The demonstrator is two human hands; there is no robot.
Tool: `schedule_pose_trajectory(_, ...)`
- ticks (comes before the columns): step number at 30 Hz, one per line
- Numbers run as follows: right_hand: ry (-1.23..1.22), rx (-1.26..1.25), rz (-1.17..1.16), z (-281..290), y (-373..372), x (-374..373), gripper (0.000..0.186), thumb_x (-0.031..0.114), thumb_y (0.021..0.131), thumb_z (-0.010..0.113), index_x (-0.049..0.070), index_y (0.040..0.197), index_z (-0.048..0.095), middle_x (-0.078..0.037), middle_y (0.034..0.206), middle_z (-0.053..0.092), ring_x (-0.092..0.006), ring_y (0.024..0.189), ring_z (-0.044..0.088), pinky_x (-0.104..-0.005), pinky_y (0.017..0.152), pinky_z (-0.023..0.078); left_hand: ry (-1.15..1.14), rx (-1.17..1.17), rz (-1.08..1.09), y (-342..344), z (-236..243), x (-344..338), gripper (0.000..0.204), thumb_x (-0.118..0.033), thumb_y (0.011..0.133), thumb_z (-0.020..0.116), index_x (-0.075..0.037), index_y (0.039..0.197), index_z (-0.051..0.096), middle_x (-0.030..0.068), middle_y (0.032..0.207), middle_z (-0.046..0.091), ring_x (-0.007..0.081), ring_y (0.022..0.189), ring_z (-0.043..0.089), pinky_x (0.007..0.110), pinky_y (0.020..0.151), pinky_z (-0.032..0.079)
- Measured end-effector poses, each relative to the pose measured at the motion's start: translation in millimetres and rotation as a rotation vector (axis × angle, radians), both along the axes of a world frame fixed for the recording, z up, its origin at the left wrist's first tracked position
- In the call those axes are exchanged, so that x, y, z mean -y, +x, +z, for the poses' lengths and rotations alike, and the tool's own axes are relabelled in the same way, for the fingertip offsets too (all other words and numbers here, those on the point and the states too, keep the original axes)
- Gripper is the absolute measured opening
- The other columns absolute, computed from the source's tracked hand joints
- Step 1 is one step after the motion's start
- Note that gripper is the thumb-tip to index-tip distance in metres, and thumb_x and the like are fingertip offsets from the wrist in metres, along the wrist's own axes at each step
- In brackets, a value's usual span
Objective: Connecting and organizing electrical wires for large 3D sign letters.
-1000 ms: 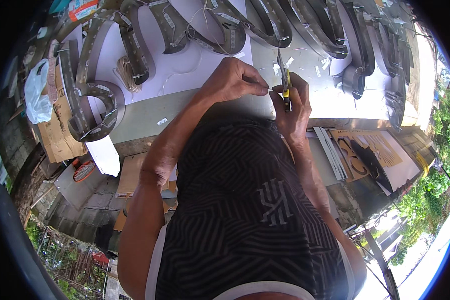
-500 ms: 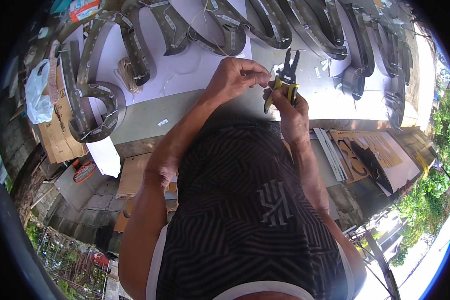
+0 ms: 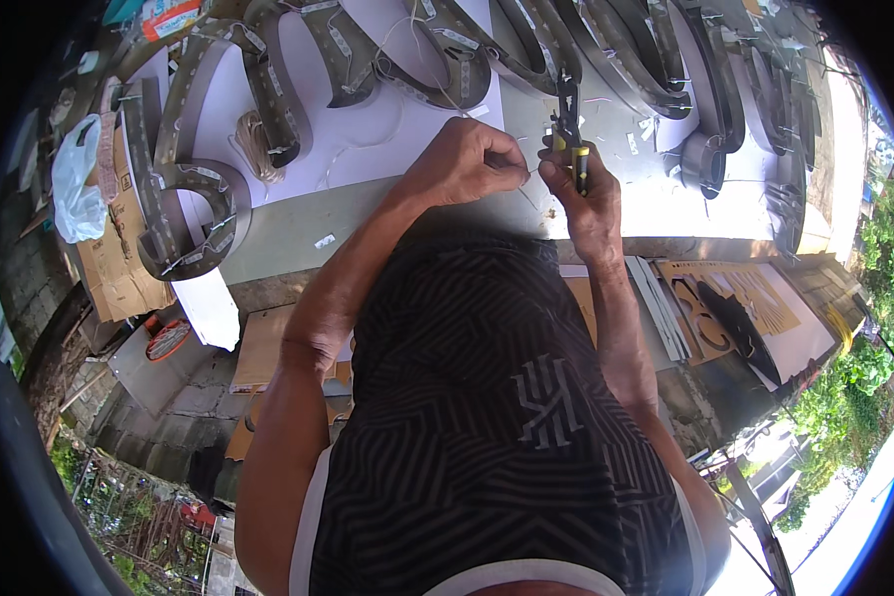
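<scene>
My right hand (image 3: 586,199) is closed round the yellow-and-black handles of wire strippers (image 3: 568,114). Their dark jaws point away from me, over the pale tabletop. Just to their left, my left hand (image 3: 472,164) has its thumb and fingers pinched together on what looks like a thin wire; the fingers hide most of it. Both hands are held above the near edge of the table, a small gap apart. Beyond them lie large grey channel letters (image 3: 343,65) lined with small LED modules, with thin wires running between them.
A coil of beige cord (image 3: 256,149) lies by the letters at left. White scraps (image 3: 325,241) dot the tabletop. A plastic bag (image 3: 77,194) and cardboard (image 3: 119,263) are at the far left. Cut-out sheets (image 3: 710,308) lean below the table at right.
The wire strippers have turned, and their jaws, spread before, now look nearly together. My right hand has moved slightly right; my left hand has lowered a little and curled its fingers more.
</scene>
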State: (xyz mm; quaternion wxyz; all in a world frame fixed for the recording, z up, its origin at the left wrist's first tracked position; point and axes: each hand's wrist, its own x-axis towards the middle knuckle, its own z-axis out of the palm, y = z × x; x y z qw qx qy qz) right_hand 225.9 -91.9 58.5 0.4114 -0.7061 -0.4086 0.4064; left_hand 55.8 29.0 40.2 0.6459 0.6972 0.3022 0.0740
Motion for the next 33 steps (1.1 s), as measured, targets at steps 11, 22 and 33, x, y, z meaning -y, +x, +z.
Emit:
schedule_pose_trajectory(11,0.041,-0.555,-0.19,-10,-1,9,0.02,0.014,0.089,0.069,0.0,0.102,0.064,-0.014,0.117,0.064,-0.02,0.105,0.061,-0.0354,0.096,0.045,-0.088,0.225,0.136,1,-7,12,0.012,-0.011,0.085,0.074,-0.003,0.094,0.075,0.0027,0.083,0.07,0.0079,0.073,0.061,0.024,0.067,0.049)
schedule_pose_trajectory(22,0.045,-0.544,-0.207,1,3,3,0.011,0.007,0.086,0.07,-0.001,0.092,0.064,-0.015,0.12,0.061,-0.0214,0.105,0.061,-0.0363,0.095,0.045,-0.181,0.238,0.09,5,-2,8,0.012,-0.01,0.09,0.069,0.0,0.096,0.069,0.0061,0.083,0.07,0.0116,0.075,0.066,0.026,0.07,0.051)
schedule_pose_trajectory(33,-0.134,-0.742,-0.176,6,1,-4,0.009,0.0,0.084,0.068,0.0,0.091,0.063,-0.015,0.115,0.063,-0.0187,0.097,0.058,-0.0329,0.092,0.044,0.032,0.183,-0.053,-9,-7,-3,0.017,-0.014,0.081,0.076,-0.004,0.095,0.076,0.0049,0.078,0.073,0.0092,0.066,0.063,0.026,0.063,0.05)
